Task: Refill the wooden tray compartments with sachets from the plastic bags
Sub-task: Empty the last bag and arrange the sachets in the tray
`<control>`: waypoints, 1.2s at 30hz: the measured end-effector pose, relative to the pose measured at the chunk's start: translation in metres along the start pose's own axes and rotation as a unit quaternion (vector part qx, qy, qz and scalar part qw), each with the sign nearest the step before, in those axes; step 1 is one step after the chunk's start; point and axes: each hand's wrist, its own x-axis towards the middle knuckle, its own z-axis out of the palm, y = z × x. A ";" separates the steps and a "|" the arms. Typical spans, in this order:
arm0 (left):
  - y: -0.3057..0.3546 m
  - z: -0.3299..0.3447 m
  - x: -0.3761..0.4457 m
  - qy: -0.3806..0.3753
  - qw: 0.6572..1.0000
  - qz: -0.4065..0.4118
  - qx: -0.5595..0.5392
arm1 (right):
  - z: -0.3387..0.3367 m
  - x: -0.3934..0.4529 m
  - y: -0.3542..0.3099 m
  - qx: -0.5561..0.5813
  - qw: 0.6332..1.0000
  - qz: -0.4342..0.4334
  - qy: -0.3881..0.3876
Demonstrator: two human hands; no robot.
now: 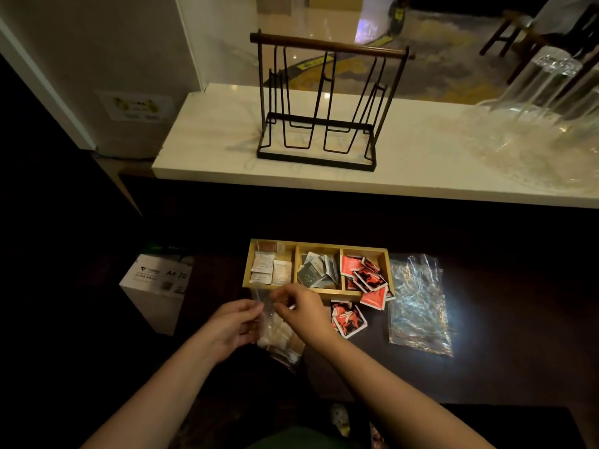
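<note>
From the head camera, the left hand point(231, 325) and right hand point(299, 307) are close together, both pinching the top of a clear plastic bag point(278, 338) of pale sachets, just in front of the wooden tray point(319, 246) on the dark worktop point(486, 367). The tray's three compartments hold white, grey and red sachets point(363, 273); more red ones spill over its front edge. An empty plastic bag point(418, 303) lies to the right. A wire rack point(324, 105) stands on the white counter behind.

Dim room: pale marble counter point(405, 163) above a dark table point(486, 367).
</note>
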 end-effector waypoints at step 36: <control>0.012 0.037 -0.012 -0.026 0.996 0.054 0.063 | -0.027 -0.012 -0.010 0.267 0.944 0.188 -0.047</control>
